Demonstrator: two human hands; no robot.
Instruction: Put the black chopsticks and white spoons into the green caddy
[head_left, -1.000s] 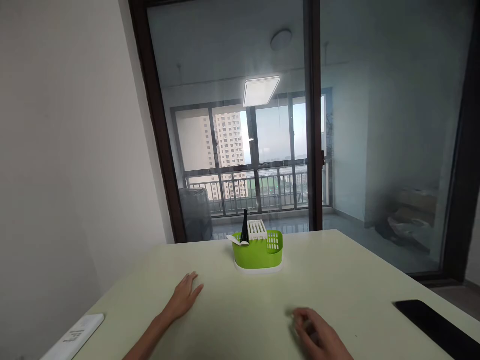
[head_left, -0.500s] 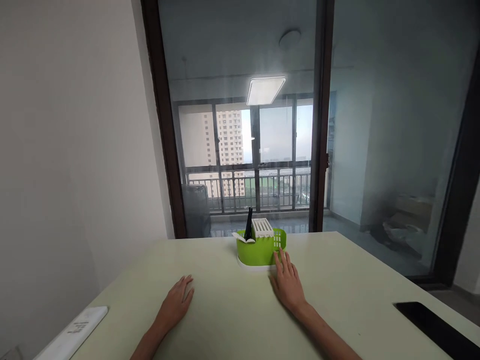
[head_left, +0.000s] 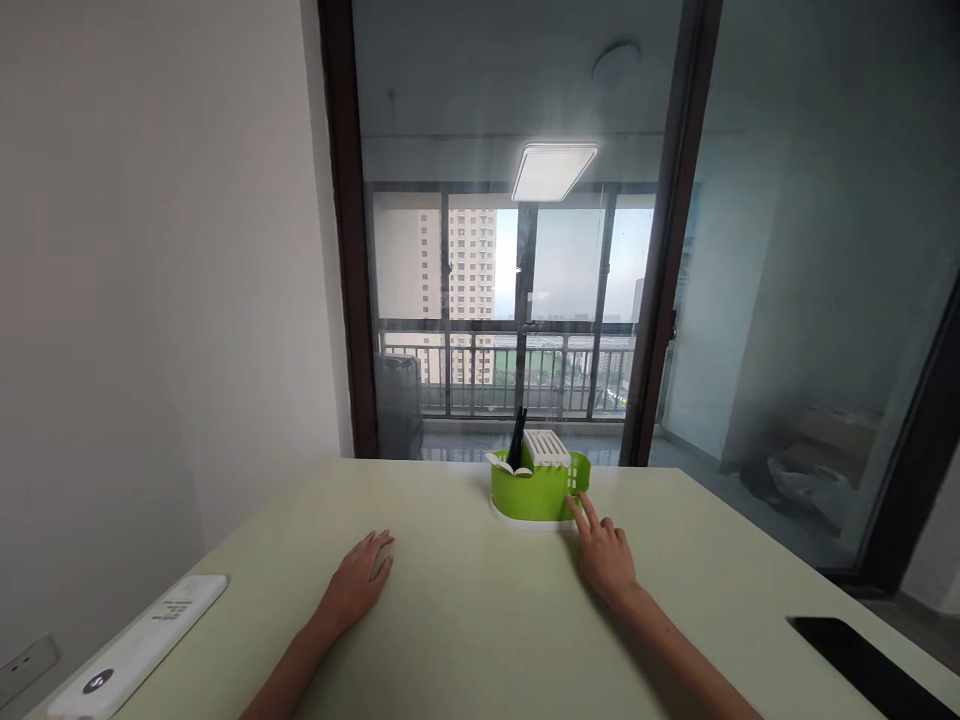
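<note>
Near the table's far side stands a green utensil holder on a white base. A white slotted block sits in its top, black chopsticks stick up from it, and white spoons lean out at its left. My right hand is at the holder's front right corner, with two fingers stretched out and the others curled in. Whether those fingertips touch the green wall, I cannot tell. On the left, my left hand rests on the tabletop, fingers loosely extended, holding nothing.
A white bar-shaped device lies along the left edge of the pale table. At the right edge is a flat black object. A glass sliding door stands behind the table, and a white wall is on the left.
My right hand has drawn in its outer fingers, leaving two extended by the holder. My left hand stays about where it was. The view has shifted and tilted slightly.
</note>
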